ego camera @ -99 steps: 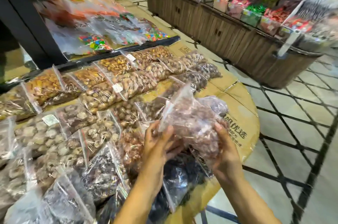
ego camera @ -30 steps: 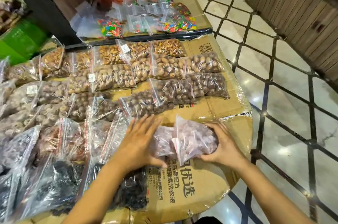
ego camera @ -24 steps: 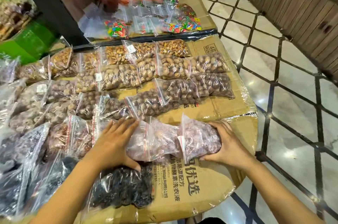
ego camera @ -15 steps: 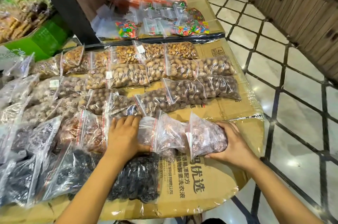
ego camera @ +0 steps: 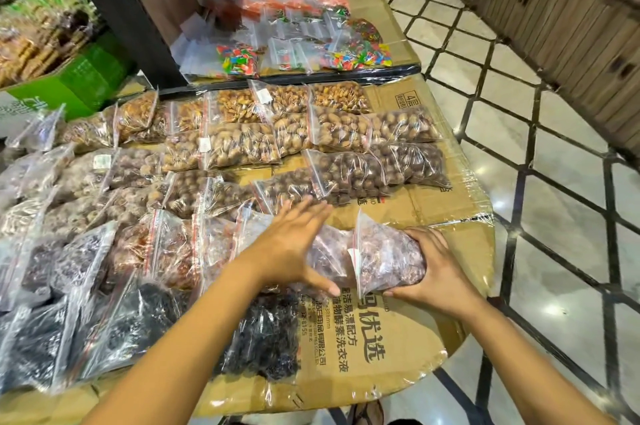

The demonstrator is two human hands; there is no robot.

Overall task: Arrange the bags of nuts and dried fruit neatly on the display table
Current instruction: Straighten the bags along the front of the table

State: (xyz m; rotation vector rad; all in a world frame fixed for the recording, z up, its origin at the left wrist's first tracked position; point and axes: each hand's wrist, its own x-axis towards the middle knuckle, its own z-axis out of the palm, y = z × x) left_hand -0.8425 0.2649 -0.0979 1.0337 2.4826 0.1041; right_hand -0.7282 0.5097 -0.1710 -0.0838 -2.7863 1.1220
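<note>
Cardboard-topped table (ego camera: 398, 348), pinkish bag (ego camera: 384, 254) between left hand (ego camera: 291, 244) and right hand (ego camera: 436, 272)

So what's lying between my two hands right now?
In the head view, two clear bags of pinkish-brown dried fruit lie between the left hand and the right hand, overlapping on the cardboard-covered table.

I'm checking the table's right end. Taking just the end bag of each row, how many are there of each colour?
brown bags: 3
pinkish bag, gripped by the right hand: 1
black bag: 1
Total: 5
</note>
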